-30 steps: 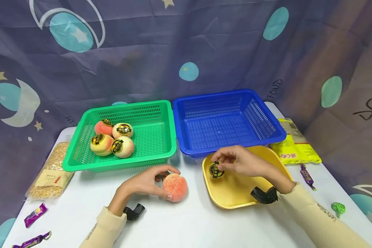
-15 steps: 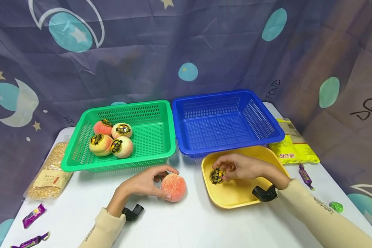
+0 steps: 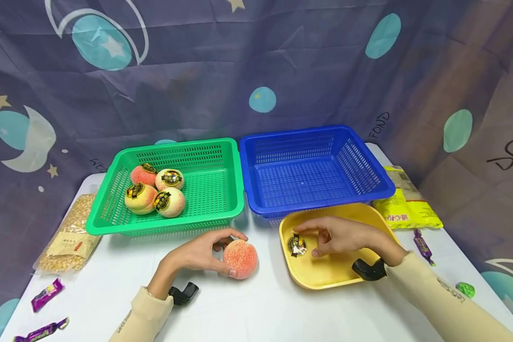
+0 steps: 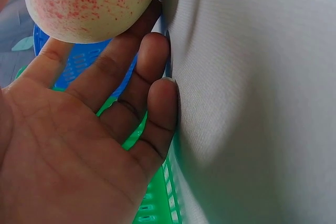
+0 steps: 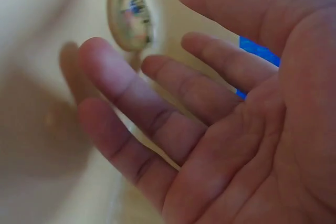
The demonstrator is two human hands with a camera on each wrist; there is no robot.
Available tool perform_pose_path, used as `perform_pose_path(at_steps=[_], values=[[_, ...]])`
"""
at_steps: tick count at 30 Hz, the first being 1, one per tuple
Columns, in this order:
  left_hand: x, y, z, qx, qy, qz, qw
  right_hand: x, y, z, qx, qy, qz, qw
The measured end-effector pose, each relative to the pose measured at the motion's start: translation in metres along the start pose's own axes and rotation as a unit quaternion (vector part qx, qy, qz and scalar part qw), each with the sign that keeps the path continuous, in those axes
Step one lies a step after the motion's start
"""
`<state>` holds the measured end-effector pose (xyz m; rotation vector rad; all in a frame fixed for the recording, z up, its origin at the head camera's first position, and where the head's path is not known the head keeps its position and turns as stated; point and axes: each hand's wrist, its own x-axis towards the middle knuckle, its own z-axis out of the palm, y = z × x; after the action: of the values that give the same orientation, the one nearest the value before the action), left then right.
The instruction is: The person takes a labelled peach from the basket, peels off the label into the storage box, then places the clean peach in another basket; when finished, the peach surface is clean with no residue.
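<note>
My left hand (image 3: pixel 207 251) holds a pink peach (image 3: pixel 240 259) above the white table, thumb on the near side and fingers behind. In the left wrist view the peach (image 4: pixel 92 3) shows pale skin with red speckles, and the other fingers curl loosely below it. Over the yellow tray (image 3: pixel 325 281), my right hand (image 3: pixel 339 235) has its thumb and fingers spread. A black-and-gold fruit label (image 3: pixel 297 244) is in the left part of the tray, just left of those fingertips. The right wrist view has the label (image 5: pixel 130 17) beyond the fingers, with a gap between.
A green basket (image 3: pixel 209 223) with several labelled peaches (image 3: pixel 169 202) stands at back left, beside a blue basket (image 3: pixel 320 203). A corn kernel bag (image 3: pixel 68 242) lies left, a yellow packet (image 3: pixel 408 211) right. Wrapped candies (image 3: pixel 47 294) lie near both side edges.
The right thumb and fingers, earlier at the label, have spread and come away from it. The label now shows a shiny glare. The left hand keeps the peach in place.
</note>
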<state>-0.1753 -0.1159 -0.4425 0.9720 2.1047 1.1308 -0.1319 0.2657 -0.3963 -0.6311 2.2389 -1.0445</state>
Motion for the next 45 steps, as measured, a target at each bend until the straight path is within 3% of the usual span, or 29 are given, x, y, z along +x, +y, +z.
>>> perform_pose_path(at_steps=[4,7,12,15,17,19,22,25,29,36,45], values=[[-0.001,0.0,0.0,0.002,0.011,0.005,0.9999,-0.005,-0.006,-0.003,-0.035,0.007,-0.005,0.9994],[-0.004,-0.001,0.002,-0.009,0.032,0.015,0.9994,-0.012,-0.01,-0.006,-0.056,0.025,-0.032,0.9976],[-0.013,0.002,0.005,-0.032,0.059,0.048,0.9966,-0.032,-0.017,-0.02,-0.067,0.098,-0.094,0.9885],[-0.019,0.011,0.003,-0.033,0.056,0.068,0.9956,-0.047,-0.019,-0.033,-0.083,0.182,-0.126,0.9716],[-0.023,0.019,0.0,-0.028,0.051,0.079,0.9951,-0.055,-0.018,-0.042,-0.111,0.254,-0.123,0.953],[-0.026,0.027,-0.002,-0.025,0.048,0.09,0.9944,-0.061,-0.013,-0.05,-0.156,0.322,-0.089,0.9296],[-0.028,0.04,-0.008,-0.019,0.051,0.112,0.9922,-0.066,0.001,-0.063,-0.191,0.375,-0.012,0.907],[-0.026,0.053,-0.014,-0.024,0.064,0.137,0.9883,-0.067,0.018,-0.074,-0.207,0.374,0.067,0.9015],[-0.02,0.065,-0.026,-0.036,0.087,0.161,0.9824,-0.067,0.037,-0.082,-0.217,0.352,0.129,0.9014],[0.002,0.076,-0.052,-0.033,0.133,0.164,0.9769,-0.063,0.054,-0.091,-0.233,0.318,0.158,0.9054],[0.044,0.087,-0.083,-0.031,0.16,0.174,0.9712,-0.058,0.058,-0.094,-0.248,0.298,0.176,0.9048]])
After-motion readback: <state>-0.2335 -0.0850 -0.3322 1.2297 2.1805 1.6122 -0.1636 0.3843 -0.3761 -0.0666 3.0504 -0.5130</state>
